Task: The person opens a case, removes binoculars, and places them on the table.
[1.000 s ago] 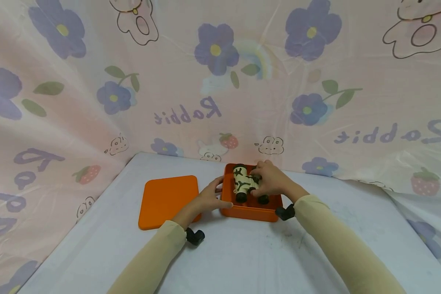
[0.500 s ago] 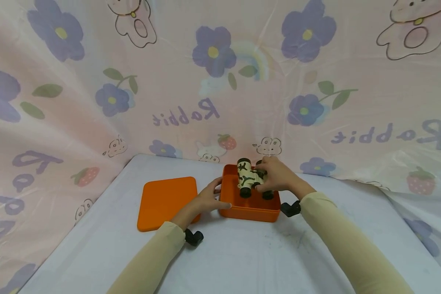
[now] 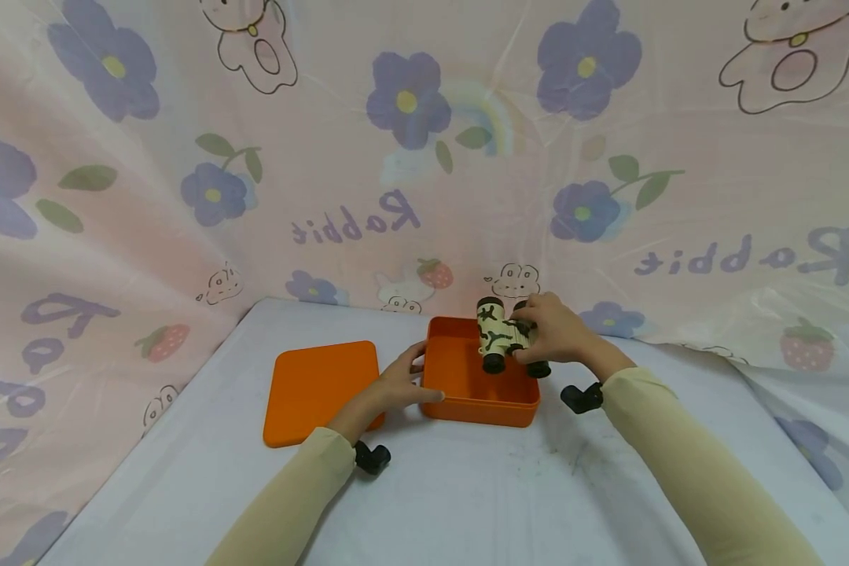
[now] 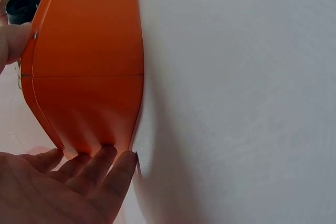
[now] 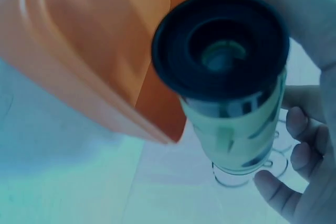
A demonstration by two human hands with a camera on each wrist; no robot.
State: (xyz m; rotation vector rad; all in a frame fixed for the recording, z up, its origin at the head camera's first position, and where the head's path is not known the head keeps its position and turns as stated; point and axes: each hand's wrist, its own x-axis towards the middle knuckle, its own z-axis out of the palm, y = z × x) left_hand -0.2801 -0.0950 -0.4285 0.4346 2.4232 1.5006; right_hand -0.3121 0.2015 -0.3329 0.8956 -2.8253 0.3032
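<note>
In the head view my right hand [image 3: 557, 334] grips a pair of camouflage toy binoculars [image 3: 492, 336], cream with dark blotches and black ends. The binoculars hang raised over the right side of an open orange box [image 3: 479, 413]. One black-ended barrel [image 5: 231, 129] shows close up in the right wrist view, thumb and fingers around the far barrel side. My left hand [image 3: 398, 383] braces the box's left side. The left wrist view has its fairly straight fingertips [image 4: 107, 153] on the box wall [image 4: 86, 51] and its thumb at the rim.
An orange lid [image 3: 321, 393] lies flat on the white tabletop [image 3: 467, 495], left of the box and partly behind the left forearm. A printed curtain [image 3: 339, 157] with flowers and rabbits hangs behind and beside the table. Each wrist carries a small black camera [image 3: 372, 458].
The binoculars have risen out of the box and shifted right with my right hand, baring more of the box's inside. My left hand stays at the box's side.
</note>
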